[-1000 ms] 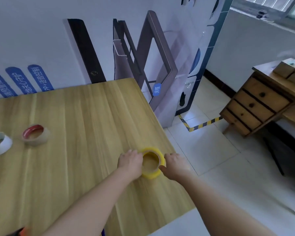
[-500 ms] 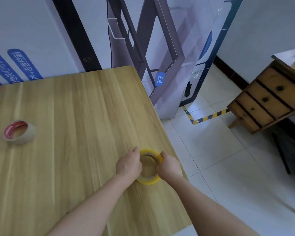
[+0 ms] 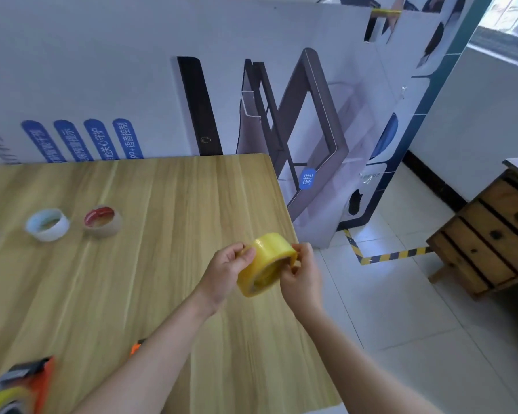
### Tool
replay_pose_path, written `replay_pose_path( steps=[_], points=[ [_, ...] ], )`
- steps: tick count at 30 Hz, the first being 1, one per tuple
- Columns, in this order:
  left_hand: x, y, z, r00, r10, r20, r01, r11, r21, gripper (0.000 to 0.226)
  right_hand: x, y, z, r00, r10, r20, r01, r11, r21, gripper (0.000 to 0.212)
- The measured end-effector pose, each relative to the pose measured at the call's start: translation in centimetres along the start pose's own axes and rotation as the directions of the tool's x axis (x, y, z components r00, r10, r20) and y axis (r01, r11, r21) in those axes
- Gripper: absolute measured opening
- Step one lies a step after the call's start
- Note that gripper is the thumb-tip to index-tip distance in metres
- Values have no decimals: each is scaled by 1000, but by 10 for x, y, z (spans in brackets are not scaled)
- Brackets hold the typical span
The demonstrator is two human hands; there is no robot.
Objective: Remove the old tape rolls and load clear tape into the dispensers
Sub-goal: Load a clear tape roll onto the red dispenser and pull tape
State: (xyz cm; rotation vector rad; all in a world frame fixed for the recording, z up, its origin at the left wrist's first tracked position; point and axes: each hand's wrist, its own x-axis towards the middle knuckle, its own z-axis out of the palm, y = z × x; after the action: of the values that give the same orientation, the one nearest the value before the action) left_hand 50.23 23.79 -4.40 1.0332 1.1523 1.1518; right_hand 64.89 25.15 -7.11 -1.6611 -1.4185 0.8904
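Observation:
A yellow tape roll [image 3: 266, 259] is held tilted in the air above the right edge of the wooden table [image 3: 150, 264]. My left hand [image 3: 226, 274] grips its left side and my right hand [image 3: 301, 271] pinches its right rim. A clear roll with a blue core [image 3: 47, 225] and a clear roll with a red core [image 3: 102, 221] lie flat at the table's far left. An orange tape dispenser [image 3: 21, 383] with yellowish tape in it sits at the bottom left corner, partly cut off. A small orange part [image 3: 136, 347] peeks out beside my left forearm.
A printed display board [image 3: 281, 100] stands right behind the table. A wooden chest of drawers [image 3: 488, 243] is on the tiled floor to the right, with striped hazard tape [image 3: 392, 255] on the floor between.
The yellow roll was lying flat on the table between both hands; now it is lifted and tipped on edge. The view shifted left, bringing the blue-core roll and dispenser into sight.

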Motion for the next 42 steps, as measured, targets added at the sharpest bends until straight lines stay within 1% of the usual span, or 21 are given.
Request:
replay_pose_path(
  steps=[3, 5, 6, 7, 8, 9, 11, 13, 15, 17, 20, 22, 25, 28, 31, 33, 34, 35, 38, 40, 42],
  points=[
    [-17, 19, -4, 989, 97, -115, -95, 995, 24, 28, -9, -28, 3, 996, -90, 16, 90, 995, -32, 15],
    [-31, 31, -5, 970, 137, -200, -125, 990, 68, 28, -18, -47, 7, 968, -249, 0, 248, 965, -86, 31],
    [-38, 37, -6, 962, 161, -222, -144, 985, 94, 30, -22, -57, 8, 935, -355, -13, 352, 931, -101, 40],
    [-46, 43, -7, 955, 193, -226, -168, 978, 123, 33, -26, -65, 10, 895, -445, -27, 440, 892, -104, 47],
    [-53, 49, -9, 950, 216, -225, -186, 971, 147, 36, -30, -73, 11, 863, -503, -40, 498, 862, -94, 51],
    [-61, 55, -13, 947, 232, -220, -198, 966, 166, 37, -33, -80, 11, 848, -528, -46, 524, 848, -75, 52],
    [-76, 68, -24, 949, 236, -210, -208, 967, 147, 26, -39, -96, 12, 841, -540, -40, 538, 842, -41, 52],
    [-92, 79, -39, 954, 247, -170, -227, 965, 127, 22, -46, -111, 16, 857, -514, -22, 515, 857, 6, 51],
    [-107, 85, -58, 952, 273, -140, -257, 958, 126, 20, -54, -125, 24, 896, -444, 12, 440, 893, 97, 44],
    [-124, 91, -78, 946, 301, -125, -290, 952, 98, 34, -63, -135, 35, 914, -404, 46, 393, 906, 157, 32],
    [-150, 98, -108, 952, 288, -102, -285, 958, 42, 54, -81, -150, 58, 909, -401, 113, 376, 907, 191, 18],
    [-168, 104, -128, 962, 265, -70, -265, 964, 7, 61, -95, -161, 76, 908, -384, 169, 347, 913, 215, 17],
    [-195, 111, -162, 965, 262, -35, -262, 965, -1, 58, -117, -180, 106, 898, -357, 257, 290, 920, 264, 21],
    [-222, 118, -196, 967, 254, -24, -254, 967, 14, 50, -141, -200, 136, 884, -309, 351, 195, 925, 326, 12],
    [-244, 123, -226, 950, 297, -99, -295, 955, 32, 40, -161, -223, 165, 845, -226, 485, 71, 946, 317, 9],
    [-253, 128, -240, 920, 333, -206, -330, 943, 49, 33, -176, -240, 182, 800, -210, 562, 23, 947, 322, 12],
    [-257, 131, -247, 901, 341, -267, -340, 939, 52, 30, -184, -249, 190, 788, -229, 572, 31, 942, 335, 13],
    [-259, 133, -254, 883, 341, -323, -344, 938, 50, 30, -194, -258, 196, 792, -259, 553, 57, 933, 356, 14],
    [-266, 137, -279, 830, 339, -443, -353, 934, 53, 36, -220, -286, 209, 836, -325, 441, 82, 870, 486, 31],
    [-271, 139, -294, 812, 337, -477, -347, 935, 71, 40, -233, -301, 216, 812, -346, 470, 54, 846, 530, 42],
    [-275, 141, -305, 812, 336, -478, -342, 936, 78, 39, -242, -311, 224, 790, -329, 518, 52, 877, 477, 44]
  ],
)
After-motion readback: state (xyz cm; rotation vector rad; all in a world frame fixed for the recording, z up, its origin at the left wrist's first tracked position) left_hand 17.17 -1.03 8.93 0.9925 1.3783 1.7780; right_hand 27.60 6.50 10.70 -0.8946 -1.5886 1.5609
